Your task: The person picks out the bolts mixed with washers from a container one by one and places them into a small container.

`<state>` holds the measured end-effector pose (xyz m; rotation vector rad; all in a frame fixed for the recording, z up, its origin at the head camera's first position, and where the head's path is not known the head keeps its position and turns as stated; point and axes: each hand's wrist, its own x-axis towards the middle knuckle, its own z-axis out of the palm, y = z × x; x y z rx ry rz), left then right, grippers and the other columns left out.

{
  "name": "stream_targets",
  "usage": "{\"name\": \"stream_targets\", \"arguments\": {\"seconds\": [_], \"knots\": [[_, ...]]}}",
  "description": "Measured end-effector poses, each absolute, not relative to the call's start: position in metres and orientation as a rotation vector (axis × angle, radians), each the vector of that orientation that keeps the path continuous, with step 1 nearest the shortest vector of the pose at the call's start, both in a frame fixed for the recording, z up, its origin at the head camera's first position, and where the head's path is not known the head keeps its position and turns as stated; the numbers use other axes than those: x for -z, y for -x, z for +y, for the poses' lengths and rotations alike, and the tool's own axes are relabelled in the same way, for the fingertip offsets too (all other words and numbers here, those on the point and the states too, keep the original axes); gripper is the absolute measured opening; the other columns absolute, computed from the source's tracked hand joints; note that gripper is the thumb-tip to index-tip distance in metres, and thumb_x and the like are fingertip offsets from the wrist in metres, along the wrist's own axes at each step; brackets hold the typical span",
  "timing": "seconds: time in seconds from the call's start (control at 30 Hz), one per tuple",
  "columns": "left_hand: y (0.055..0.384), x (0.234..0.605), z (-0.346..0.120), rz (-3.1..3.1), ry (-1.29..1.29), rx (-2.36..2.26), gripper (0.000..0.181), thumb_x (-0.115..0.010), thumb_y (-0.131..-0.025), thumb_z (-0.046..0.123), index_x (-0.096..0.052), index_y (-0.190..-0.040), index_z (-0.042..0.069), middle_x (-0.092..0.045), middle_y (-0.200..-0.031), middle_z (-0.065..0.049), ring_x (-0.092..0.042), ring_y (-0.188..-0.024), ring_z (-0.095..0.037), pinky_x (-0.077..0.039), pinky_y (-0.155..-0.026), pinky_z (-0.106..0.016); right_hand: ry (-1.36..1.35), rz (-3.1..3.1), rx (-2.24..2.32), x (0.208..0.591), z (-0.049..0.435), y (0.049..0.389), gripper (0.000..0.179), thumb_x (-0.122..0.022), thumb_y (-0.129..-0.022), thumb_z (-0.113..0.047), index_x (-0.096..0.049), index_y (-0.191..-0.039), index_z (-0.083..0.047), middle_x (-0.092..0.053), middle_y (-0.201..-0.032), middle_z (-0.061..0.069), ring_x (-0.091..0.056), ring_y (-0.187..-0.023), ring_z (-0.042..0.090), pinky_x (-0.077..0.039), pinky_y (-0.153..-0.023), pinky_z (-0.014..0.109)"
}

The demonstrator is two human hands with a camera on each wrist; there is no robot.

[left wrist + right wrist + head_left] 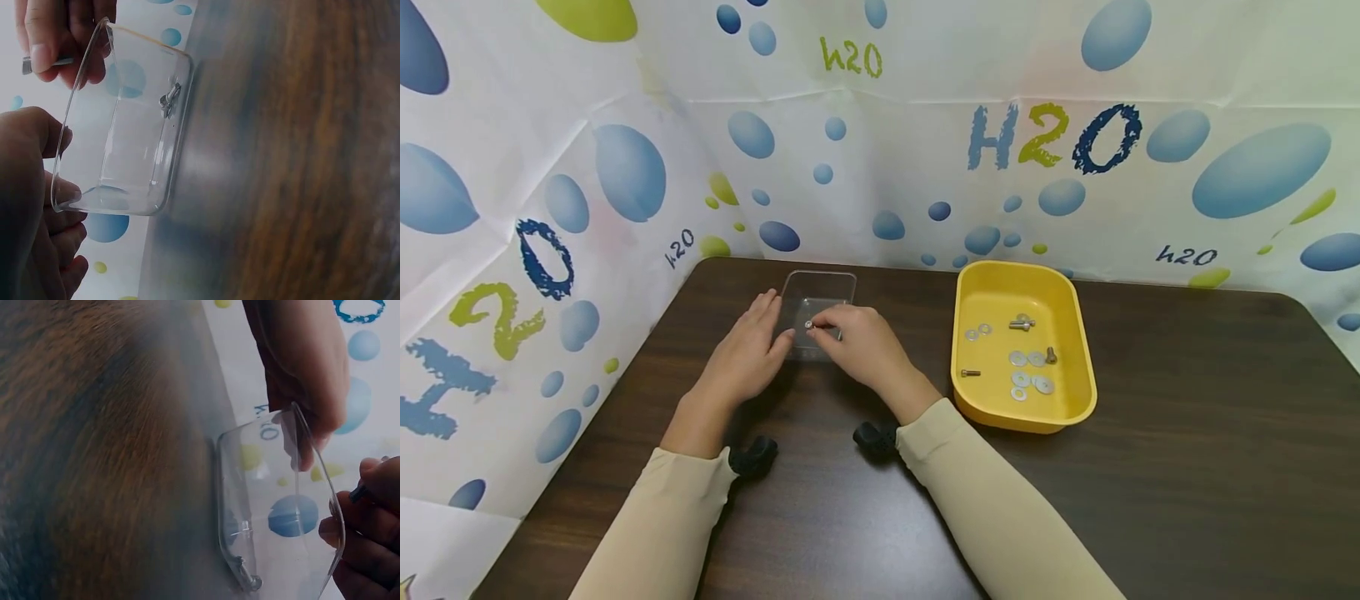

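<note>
My right hand (865, 346) pinches a small metal screw (62, 61) between thumb and forefinger, over the near right part of a clear plastic box (818, 273). The screw lies roughly level with the rim in the left wrist view, its head pointing away from the box. My left hand (745, 346) lies along the box's left side, fingers extended, the thumb at the near edge. Down on the box floor, small shiny metal hardware (170, 100) shows in the left wrist view; its lower end also appears in the right wrist view.
To the right stands a yellow tray (1082, 367) with several flat washers (1043, 384), a few screws (1021, 325) and a bolt (1051, 356). All of it sits on a dark wooden table (1187, 450), with a patterned sheet (925, 150) rising behind and at left.
</note>
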<state>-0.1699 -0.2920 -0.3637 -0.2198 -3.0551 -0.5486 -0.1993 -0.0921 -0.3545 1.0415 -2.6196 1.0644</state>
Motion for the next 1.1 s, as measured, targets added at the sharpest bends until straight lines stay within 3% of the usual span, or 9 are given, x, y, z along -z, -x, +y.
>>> {"name": "stream_targets", "arguments": {"seconds": [0.33, 1.1], "knots": [[0.1696, 0.3653, -0.2933, -3.074, 0.216, 0.597, 0.066, -0.039, -0.104, 0.033, -0.02, -0.154, -0.005, -0.018, -0.162, -0.021, -0.013, -0.151, -0.036, -0.018, -0.12, -0.055, -1.048, -2.744, -0.783, 0.353, -0.098, 0.1953, 0.021, -0.063, -0.097, -0.024, -0.075, -0.11, -0.013, -0.073, -0.109, 0.0, -0.069, -0.1, 0.014, -0.056, -0.089, 0.029], [0.169, 0.365, -0.2945, -3.086, 0.238, 0.603, 0.067, -0.038, -0.106, 0.037, -0.017, -0.155, -0.004, -0.011, -0.164, -0.017, -0.007, -0.152, -0.034, -0.014, -0.121, -0.055, -1.051, -2.779, -0.748, 0.3521, -0.1003, 0.1933, 0.021, -0.061, -0.098, -0.023, -0.074, -0.111, -0.013, -0.072, -0.106, 0.0, -0.068, -0.096, 0.014, -0.056, -0.086, 0.029]]}}
